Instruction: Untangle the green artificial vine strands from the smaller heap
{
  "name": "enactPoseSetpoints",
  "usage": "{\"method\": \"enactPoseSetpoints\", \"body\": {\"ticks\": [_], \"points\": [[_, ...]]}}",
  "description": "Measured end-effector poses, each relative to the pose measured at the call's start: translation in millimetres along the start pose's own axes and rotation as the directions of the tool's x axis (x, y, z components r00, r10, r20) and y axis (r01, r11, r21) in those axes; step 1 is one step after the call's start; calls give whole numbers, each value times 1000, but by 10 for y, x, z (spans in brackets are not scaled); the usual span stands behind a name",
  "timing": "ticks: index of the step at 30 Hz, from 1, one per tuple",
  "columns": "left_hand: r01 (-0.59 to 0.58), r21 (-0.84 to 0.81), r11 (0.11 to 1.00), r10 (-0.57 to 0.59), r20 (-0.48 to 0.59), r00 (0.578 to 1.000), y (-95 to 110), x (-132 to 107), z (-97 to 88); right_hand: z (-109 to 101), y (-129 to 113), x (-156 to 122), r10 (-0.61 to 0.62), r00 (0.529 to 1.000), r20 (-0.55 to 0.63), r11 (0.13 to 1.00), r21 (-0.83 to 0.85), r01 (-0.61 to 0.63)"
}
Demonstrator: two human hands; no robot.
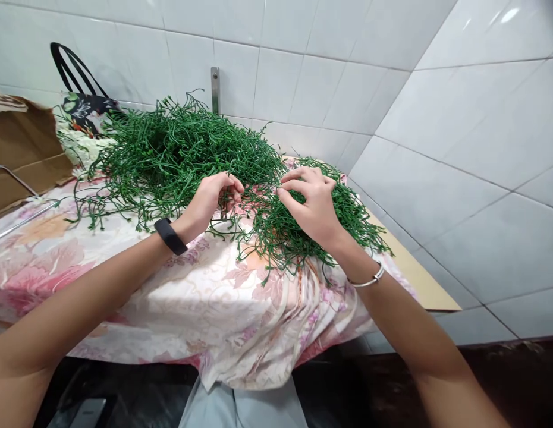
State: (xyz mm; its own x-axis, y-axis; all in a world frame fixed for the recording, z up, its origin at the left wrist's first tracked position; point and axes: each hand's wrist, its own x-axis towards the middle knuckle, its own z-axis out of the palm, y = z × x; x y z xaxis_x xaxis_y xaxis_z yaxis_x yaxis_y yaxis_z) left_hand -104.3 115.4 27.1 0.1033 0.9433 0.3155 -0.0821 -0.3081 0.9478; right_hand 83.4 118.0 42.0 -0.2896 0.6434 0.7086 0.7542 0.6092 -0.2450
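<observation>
A big heap of thin green plastic sprigs (pixel 169 154) lies on a table under a pink floral cloth (pixel 169 297). A smaller bunch of the same sprigs (pixel 298 232) lies to its right. My left hand (pixel 211 199), with a black band on the wrist, has its fingers curled in a pinch on a green strand at the edge of the big heap. My right hand (pixel 312 205), with a silver bangle on the wrist, rests on the smaller bunch, thumb and forefinger pinched on a strand.
White tiled walls close in behind and to the right. A brown cardboard box (pixel 22 151) and a dark floral bag (pixel 82 104) stand at the back left. A metal rail (pixel 18 181) crosses the left edge. The table's bare tan edge (pixel 414 273) shows at the right.
</observation>
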Motion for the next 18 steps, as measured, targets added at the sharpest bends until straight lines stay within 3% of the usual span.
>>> {"method": "enactPoseSetpoints", "body": {"ticks": [9, 15, 18], "points": [[42, -84, 996, -28, 162, 986, 26, -26, 33, 4, 26, -17, -26, 990, 138, 999, -19, 29], [61, -39, 997, -51, 222, 974, 60, -62, 77, 20, 56, -17, 3, 1000, -1, 995, -97, -4], [64, -40, 997, -53, 233, 971, 72, -72, 79, -6, 45, 1, 18, 999, -43, 1000, 7, -17]]}}
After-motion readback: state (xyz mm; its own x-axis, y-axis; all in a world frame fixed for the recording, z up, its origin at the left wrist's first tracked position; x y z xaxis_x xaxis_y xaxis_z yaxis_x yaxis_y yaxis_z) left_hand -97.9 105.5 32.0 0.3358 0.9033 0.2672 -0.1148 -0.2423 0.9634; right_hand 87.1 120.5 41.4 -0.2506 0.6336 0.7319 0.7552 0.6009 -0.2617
